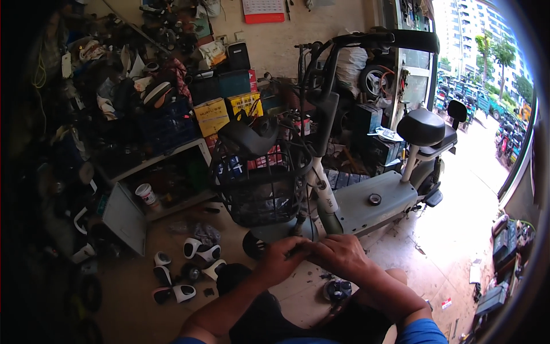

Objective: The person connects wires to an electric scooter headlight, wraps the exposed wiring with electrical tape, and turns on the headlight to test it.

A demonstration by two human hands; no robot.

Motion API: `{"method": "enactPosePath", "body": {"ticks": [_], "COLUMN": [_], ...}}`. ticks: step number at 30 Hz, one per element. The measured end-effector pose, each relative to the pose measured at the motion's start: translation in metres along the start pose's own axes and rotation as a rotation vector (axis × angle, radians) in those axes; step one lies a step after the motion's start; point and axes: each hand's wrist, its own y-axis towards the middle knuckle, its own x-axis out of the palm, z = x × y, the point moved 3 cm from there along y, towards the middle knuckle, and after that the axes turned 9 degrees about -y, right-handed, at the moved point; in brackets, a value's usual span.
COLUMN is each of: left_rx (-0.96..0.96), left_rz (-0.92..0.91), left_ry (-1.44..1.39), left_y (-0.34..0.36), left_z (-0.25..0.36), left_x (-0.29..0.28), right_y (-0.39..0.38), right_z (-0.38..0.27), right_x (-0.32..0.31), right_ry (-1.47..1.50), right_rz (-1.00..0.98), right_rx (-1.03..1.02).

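My left hand (281,259) and my right hand (342,255) meet in front of me, above my knees. Both have their fingers curled together. Between them sits a small dark piece (296,250), pinched by the left fingers; its kind is too small to make out. What the right fingers grip is hidden behind the hand. Just beyond stands an electric scooter (378,198) with a grey footboard, a black saddle (421,127) and a black wire basket (260,195). On its footboard lies a small dark round part (374,199).
White-and-black curved shells (184,292) lie on the floor to the left. A dark round part (338,289) rests near my right knee. Cluttered shelves (166,166) with yellow boxes (211,117) fill the left side. Batteries (494,298) line the right wall, beside a bright doorway.
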Motion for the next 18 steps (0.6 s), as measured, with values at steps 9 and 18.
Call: {"method": "enactPosePath", "body": {"ticks": [9, 18], "left_rx": [-0.123, 0.036], "left_rz": [-0.065, -0.115], "left_ry": [-0.18, 0.068], "left_y": [0.01, 0.036], "left_z": [0.036, 0.076], "left_x": [-0.029, -0.047], "right_y": [0.023, 0.043], "right_z": [0.003, 0.018], "right_x": [-0.013, -0.024], "right_ry": [0.148, 0.066], "right_rz": [-0.012, -0.024], "right_rx": [0.041, 0.067]}}
